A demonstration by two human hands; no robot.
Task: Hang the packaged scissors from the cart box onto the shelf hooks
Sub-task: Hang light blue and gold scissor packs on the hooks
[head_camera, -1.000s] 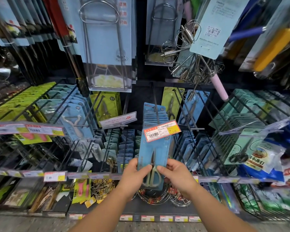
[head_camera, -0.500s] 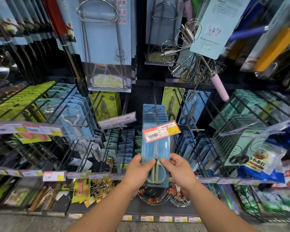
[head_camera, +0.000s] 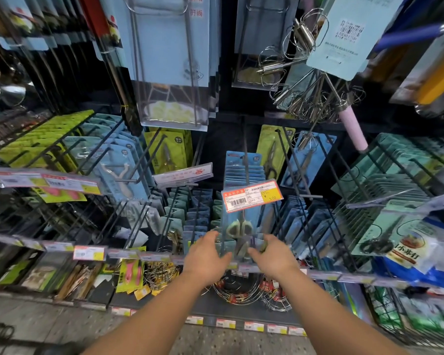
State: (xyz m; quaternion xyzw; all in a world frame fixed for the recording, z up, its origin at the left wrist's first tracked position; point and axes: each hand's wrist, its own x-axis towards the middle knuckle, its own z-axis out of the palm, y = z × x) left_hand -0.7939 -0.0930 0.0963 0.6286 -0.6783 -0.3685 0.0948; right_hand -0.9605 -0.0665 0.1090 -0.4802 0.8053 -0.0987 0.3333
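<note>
You are pinching the blue scissors package [head_camera: 242, 228] at its lower edges with your left hand [head_camera: 207, 254] and right hand [head_camera: 270, 254], its pale-green handles showing just above your fingertips, under the price tag [head_camera: 251, 196].

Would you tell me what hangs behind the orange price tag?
Behind the orange price tag a row of blue scissor packs hangs on the hook. The tag covers the top of the front pack, so its hanging hole cannot be seen.

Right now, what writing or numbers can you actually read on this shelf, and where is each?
"5.00": yellow part of the price tag above the packaged scissors.
"时尚": red print on the hanging card at top.
"小苏打": blue and white bag at right.
Barcodes, other shelf labels and package print: too blurred.
</note>
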